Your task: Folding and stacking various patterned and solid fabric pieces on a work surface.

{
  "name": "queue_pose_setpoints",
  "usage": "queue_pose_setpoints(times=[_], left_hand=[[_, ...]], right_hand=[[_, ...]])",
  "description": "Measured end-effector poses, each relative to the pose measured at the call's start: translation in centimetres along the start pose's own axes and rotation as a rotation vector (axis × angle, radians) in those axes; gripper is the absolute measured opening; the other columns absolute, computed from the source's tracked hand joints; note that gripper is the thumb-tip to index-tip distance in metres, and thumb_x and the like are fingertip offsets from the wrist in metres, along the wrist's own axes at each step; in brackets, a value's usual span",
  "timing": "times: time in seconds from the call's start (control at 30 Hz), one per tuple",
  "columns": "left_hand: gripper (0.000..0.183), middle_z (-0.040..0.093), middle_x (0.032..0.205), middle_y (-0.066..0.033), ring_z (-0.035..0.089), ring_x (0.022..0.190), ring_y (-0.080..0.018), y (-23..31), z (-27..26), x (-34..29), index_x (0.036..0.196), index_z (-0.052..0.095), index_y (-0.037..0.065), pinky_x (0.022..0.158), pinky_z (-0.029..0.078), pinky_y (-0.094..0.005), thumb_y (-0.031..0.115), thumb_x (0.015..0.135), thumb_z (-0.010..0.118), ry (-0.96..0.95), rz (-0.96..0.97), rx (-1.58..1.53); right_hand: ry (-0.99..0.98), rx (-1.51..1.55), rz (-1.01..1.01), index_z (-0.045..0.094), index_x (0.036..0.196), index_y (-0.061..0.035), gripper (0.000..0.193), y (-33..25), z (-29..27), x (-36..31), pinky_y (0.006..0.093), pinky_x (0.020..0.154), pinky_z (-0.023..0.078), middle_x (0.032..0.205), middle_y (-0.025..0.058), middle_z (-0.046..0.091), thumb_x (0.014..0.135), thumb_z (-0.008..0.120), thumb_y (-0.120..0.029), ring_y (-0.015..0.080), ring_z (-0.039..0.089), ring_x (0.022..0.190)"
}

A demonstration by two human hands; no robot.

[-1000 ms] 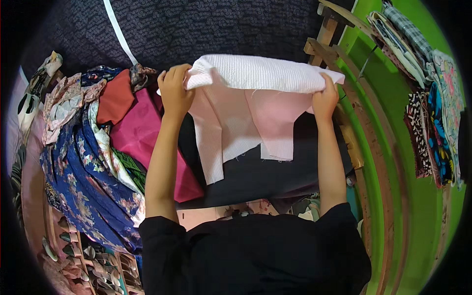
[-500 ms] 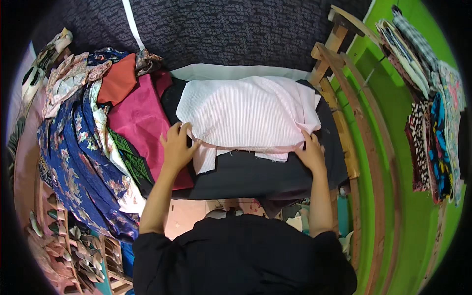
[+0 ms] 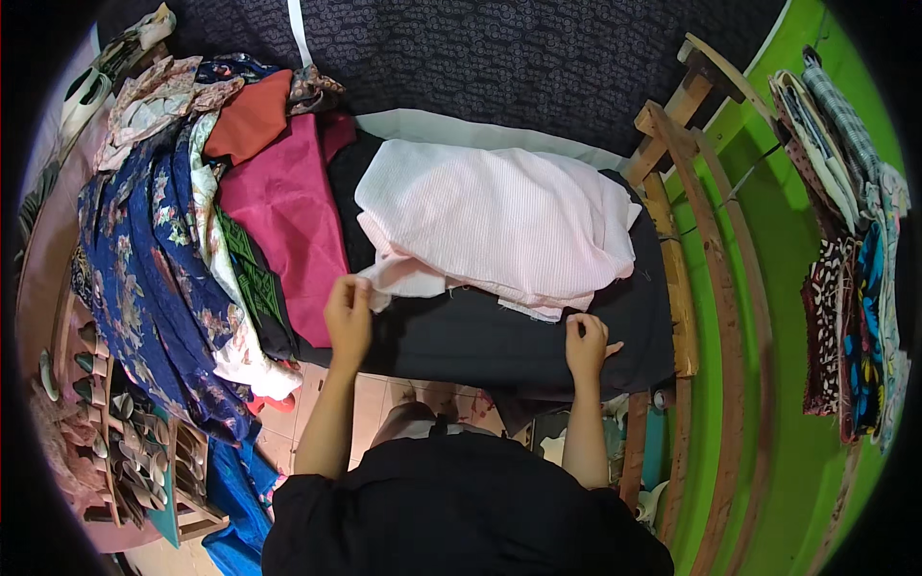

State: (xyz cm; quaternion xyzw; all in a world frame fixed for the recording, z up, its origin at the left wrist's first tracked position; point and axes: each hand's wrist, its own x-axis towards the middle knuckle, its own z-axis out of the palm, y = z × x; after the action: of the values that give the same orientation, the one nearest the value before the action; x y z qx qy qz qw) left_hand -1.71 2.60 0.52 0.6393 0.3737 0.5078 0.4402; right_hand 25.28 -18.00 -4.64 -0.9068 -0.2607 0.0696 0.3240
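Note:
A pale pink, finely striped cloth (image 3: 499, 216) lies in loose folds on a black-covered surface (image 3: 461, 331). My left hand (image 3: 348, 322) pinches its near left corner, drawing that corner out toward me. Frayed edges show along the near side of the cloth. Just below its near right edge is my right hand (image 3: 587, 348), with thumb and forefinger brought together. Whether a thread or anything else is between those fingertips I cannot tell.
To the left are piled a magenta cloth (image 3: 288, 230), an orange cloth (image 3: 248, 118) and a blue floral cloth (image 3: 158, 259). A wooden frame (image 3: 715, 250) runs along the right, beside hanging fabrics (image 3: 845, 288). Shoes (image 3: 134, 451) fill a rack at lower left.
Both hands have drawn back toward me, the right one coming off the cloth. The cloth's near left corner is pulled outward and its near edge now slants. The whole view has shifted slightly.

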Motion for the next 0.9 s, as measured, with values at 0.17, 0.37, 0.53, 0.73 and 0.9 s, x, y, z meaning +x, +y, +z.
queue_pose_setpoints(times=[0.17, 0.37, 0.53, 0.73, 0.9], left_hand=[[0.017, 0.056, 0.072, -0.0001, 0.048, 0.064, -0.0039, 0.1, -2.5, 0.0, 0.089, 0.055, -0.001, 0.057, 0.039, -0.0188, 0.015, 0.089, 0.055, 0.002, -0.056, -0.057], [0.019, 0.062, 0.077, -0.0090, 0.059, 0.072, -0.0157, 0.7, -2.5, -2.2, 0.100, 0.061, 0.002, 0.073, 0.045, -0.0289, 0.006, 0.081, 0.059, -0.172, 0.030, 0.314], [0.022, 0.063, 0.079, -0.0106, 0.062, 0.075, -0.0272, 0.4, -4.7, -1.9, 0.093, 0.063, 0.005, 0.090, 0.040, -0.0415, -0.002, 0.072, 0.061, -0.135, 0.410, 0.602], [0.026, 0.061, 0.086, -0.0094, 0.058, 0.077, -0.0166, 0.5, -9.9, -1.0, 0.093, 0.060, -0.001, 0.070, 0.046, -0.0259, -0.014, 0.070, 0.055, 0.353, 0.520, 0.477], [0.029, 0.059, 0.093, -0.0122, 0.057, 0.085, -0.0233, -0.8, -12.0, -2.0, 0.098, 0.057, 0.000, 0.079, 0.043, -0.0304, -0.007, 0.069, 0.057, 0.035, 0.368, 0.514]], right_hand=[[0.140, -0.244, -0.087, 0.061, 0.098, -0.0083, 0.049, -0.9, 1.2, -0.6, 0.0723, 0.093, 0.000, 0.115, 0.0073, 0.051, 0.070, 0.065, -0.049, 0.0267, 0.037, 0.119], [0.180, -0.119, -0.131, 0.062, 0.079, -0.0152, 0.011, -1.7, 2.5, -0.8, 0.0740, 0.091, 0.004, 0.094, -0.0008, 0.056, 0.077, 0.060, -0.026, 0.0227, 0.047, 0.107], [0.379, 0.468, 0.010, 0.056, 0.094, -0.0064, 0.016, 3.4, -0.4, 0.5, 0.0461, 0.091, 0.034, 0.094, 0.0089, 0.057, 0.081, 0.051, -0.015, 0.0276, 0.054, 0.092], [0.747, 0.712, 0.011, 0.045, 0.105, 0.0037, 0.017, 8.1, -6.6, -0.1, 0.0268, 0.083, 0.039, 0.095, 0.0113, 0.053, 0.090, 0.040, -0.005, 0.0183, 0.051, 0.091], [0.417, 0.375, 0.083, 0.049, 0.105, -0.0006, 0.021, 7.5, -6.5, -2.6, 0.0291, 0.086, 0.040, 0.097, 0.0124, 0.055, 0.084, 0.051, -0.002, 0.0236, 0.054, 0.094]])
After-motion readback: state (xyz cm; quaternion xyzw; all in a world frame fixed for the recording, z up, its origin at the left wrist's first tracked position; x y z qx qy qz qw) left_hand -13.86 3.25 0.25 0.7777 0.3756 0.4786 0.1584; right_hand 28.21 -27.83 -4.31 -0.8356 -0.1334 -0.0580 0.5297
